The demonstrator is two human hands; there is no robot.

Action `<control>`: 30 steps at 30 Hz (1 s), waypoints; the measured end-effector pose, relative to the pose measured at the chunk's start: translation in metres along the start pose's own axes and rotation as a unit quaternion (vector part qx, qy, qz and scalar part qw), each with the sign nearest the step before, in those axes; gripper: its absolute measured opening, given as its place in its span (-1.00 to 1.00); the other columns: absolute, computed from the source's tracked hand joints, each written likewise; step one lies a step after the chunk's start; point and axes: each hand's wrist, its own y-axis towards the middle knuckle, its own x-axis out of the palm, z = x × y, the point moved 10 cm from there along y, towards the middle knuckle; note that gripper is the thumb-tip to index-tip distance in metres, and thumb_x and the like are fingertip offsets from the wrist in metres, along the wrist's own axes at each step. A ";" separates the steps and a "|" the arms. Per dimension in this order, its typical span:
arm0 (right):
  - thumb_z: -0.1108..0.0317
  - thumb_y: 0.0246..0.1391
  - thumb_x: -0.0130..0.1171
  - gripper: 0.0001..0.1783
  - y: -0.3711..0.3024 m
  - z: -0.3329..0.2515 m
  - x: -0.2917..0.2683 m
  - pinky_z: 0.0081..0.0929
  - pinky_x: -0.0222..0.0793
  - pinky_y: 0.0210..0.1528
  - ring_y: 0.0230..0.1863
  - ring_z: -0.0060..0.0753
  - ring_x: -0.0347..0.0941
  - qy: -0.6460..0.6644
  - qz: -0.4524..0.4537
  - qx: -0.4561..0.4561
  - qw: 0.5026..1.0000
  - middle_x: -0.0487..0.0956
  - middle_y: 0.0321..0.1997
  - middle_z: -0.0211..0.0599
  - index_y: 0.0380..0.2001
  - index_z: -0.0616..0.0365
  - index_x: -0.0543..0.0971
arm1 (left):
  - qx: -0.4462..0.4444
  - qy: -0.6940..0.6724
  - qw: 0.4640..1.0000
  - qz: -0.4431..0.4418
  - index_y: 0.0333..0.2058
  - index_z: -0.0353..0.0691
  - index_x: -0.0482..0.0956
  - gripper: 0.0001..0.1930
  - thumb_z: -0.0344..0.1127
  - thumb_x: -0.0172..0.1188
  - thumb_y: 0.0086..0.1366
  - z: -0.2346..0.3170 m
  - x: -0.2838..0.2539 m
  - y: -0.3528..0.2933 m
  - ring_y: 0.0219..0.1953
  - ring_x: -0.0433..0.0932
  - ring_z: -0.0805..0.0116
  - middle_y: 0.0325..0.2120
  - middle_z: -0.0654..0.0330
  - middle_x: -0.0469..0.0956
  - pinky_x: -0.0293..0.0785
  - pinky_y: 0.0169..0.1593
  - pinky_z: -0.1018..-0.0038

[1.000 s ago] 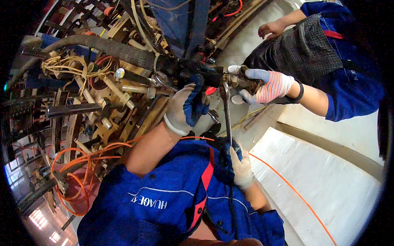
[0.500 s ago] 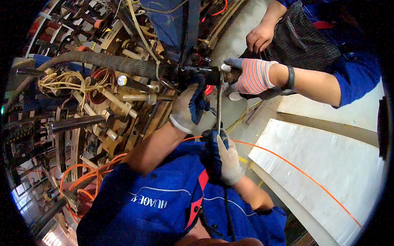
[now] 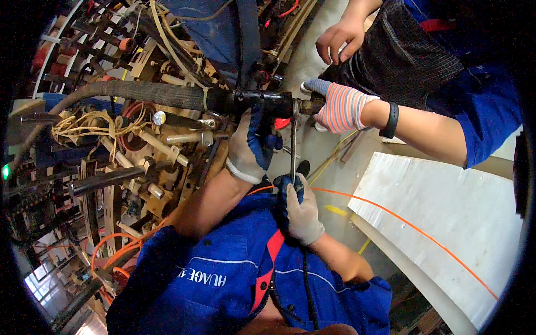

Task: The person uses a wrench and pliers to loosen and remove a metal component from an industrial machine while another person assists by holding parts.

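Note:
A black cylinder (image 3: 276, 104) runs level across the upper middle, joined on its left to a thick braided hose (image 3: 151, 92). My left hand (image 3: 248, 144), in a grey and blue work glove, grips the cylinder from below. In my right hand (image 3: 302, 207), gloved alike, is the lower end of a long metal wrench (image 3: 294, 146). The wrench stands nearly upright in the picture, its upper end at the cylinder's right end. A co-worker's striped gloved hand (image 3: 347, 106) holds the short brownish end piece (image 3: 310, 106) just right of the wrench.
Machinery with rods (image 3: 109, 174), blocks and bundled cream wires (image 3: 92, 125) fills the left side. A blue column (image 3: 215, 42) rises behind the hose. The co-worker's bare hand (image 3: 341, 42) hangs at the upper right. An orange hose (image 3: 402, 220) crosses white boards (image 3: 441, 223).
The view has shifted slightly. The cylinder, wrench and my hands keep nearly the same arrangement, with the wrench tilting a little differently. The co-worker's bare hand has moved slightly left and its fingers have spread.

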 end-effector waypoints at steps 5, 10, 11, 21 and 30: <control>0.30 0.30 0.02 -0.76 0.001 -0.023 0.000 -0.11 0.36 -0.27 -0.36 0.06 0.49 0.001 -0.017 0.009 1.000 0.53 -0.42 0.01 -0.08 0.22 0.41 | 0.024 0.002 1.000 0.010 -0.01 -0.13 0.54 -0.61 0.02 -0.08 0.47 0.008 0.004 -0.002 -0.52 0.49 0.38 -0.41 0.23 0.56 0.50 -0.41 0.40; 0.33 0.28 0.03 -0.77 0.003 -0.025 -0.002 -0.12 0.38 -0.26 -0.36 0.04 0.51 -0.039 0.006 -0.039 0.998 0.53 -0.42 -0.02 -0.08 0.22 0.41 | 0.027 0.038 0.999 -0.019 0.01 -0.10 0.54 -0.59 0.03 -0.12 0.48 0.013 0.018 -0.004 -0.47 0.50 0.40 -0.37 0.24 0.58 0.48 -0.39 0.42; 0.34 0.28 0.03 -0.77 0.002 -0.034 -0.002 -0.12 0.39 -0.27 -0.37 0.04 0.51 -0.053 0.019 -0.077 0.995 0.53 -0.43 -0.03 -0.07 0.22 0.41 | 0.028 0.046 0.998 -0.019 0.01 -0.09 0.54 -0.59 0.03 -0.13 0.48 0.014 0.019 -0.004 -0.46 0.50 0.40 -0.36 0.24 0.59 0.48 -0.39 0.42; 0.39 0.23 0.08 -0.74 0.000 -0.051 0.002 -0.15 0.42 -0.37 -0.45 0.00 0.55 -0.045 -0.020 -0.088 0.995 0.57 -0.44 -0.03 -0.04 0.23 0.40 | 0.027 0.015 1.000 0.000 -0.03 -0.04 0.59 -0.57 0.11 -0.08 0.45 0.020 0.032 -0.014 -0.45 0.49 0.48 -0.35 0.33 0.62 0.41 -0.42 0.48; 0.37 0.20 0.13 -0.73 0.008 -0.044 -0.001 -0.10 0.44 -0.34 -0.42 0.13 0.54 -0.050 0.001 -0.115 0.992 0.58 -0.41 0.08 -0.11 0.30 0.42 | 0.051 0.022 0.998 -0.004 -0.07 -0.10 0.60 -0.53 0.14 -0.08 0.45 0.024 0.048 -0.006 -0.39 0.55 0.49 -0.28 0.30 0.67 0.46 -0.38 0.49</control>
